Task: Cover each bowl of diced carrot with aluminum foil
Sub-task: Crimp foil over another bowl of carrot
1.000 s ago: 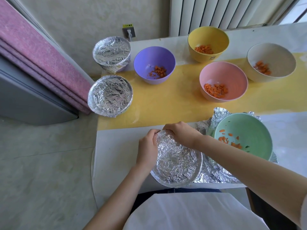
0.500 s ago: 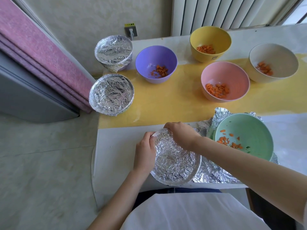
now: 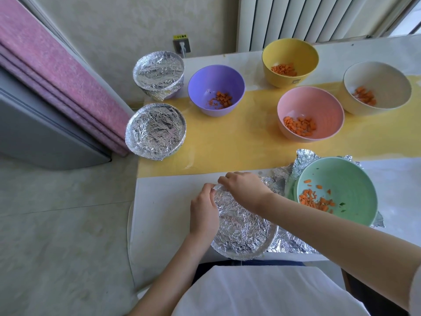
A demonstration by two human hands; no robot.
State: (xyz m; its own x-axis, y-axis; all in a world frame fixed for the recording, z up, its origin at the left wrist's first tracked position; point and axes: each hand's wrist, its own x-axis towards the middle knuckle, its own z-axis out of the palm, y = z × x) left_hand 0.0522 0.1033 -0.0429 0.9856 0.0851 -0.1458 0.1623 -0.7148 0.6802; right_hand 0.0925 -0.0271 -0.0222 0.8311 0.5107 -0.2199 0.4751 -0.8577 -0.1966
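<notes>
Foil-covered bowl (image 3: 243, 226) at white table (image 3: 164, 201) edge; left hand (image 3: 204, 210), right hand (image 3: 245, 190) grip its rim; radiator (image 3: 307, 19) behind.

White table (image 3: 164, 224), near edge: a foil-wrapped bowl (image 3: 243, 229) sits right between the left hand (image 3: 204, 213) and the right hand (image 3: 245, 190). Just right of the right hand lies a crumpled foil sheet (image 3: 291, 245) with the green bowl (image 3: 337, 190) on top. Beyond both hands a yellow strip (image 3: 227, 144) runs across the table. It carries the purple bowl (image 3: 216, 87), the pink bowl (image 3: 309, 110) and the cream bowl (image 3: 376, 85), with the yellow bowl (image 3: 289, 58) at its far edge. Far left of the hands sit two more: the nearer foil-covered bowl (image 3: 156, 131) and the far foil-covered bowl (image 3: 158, 71).
</notes>
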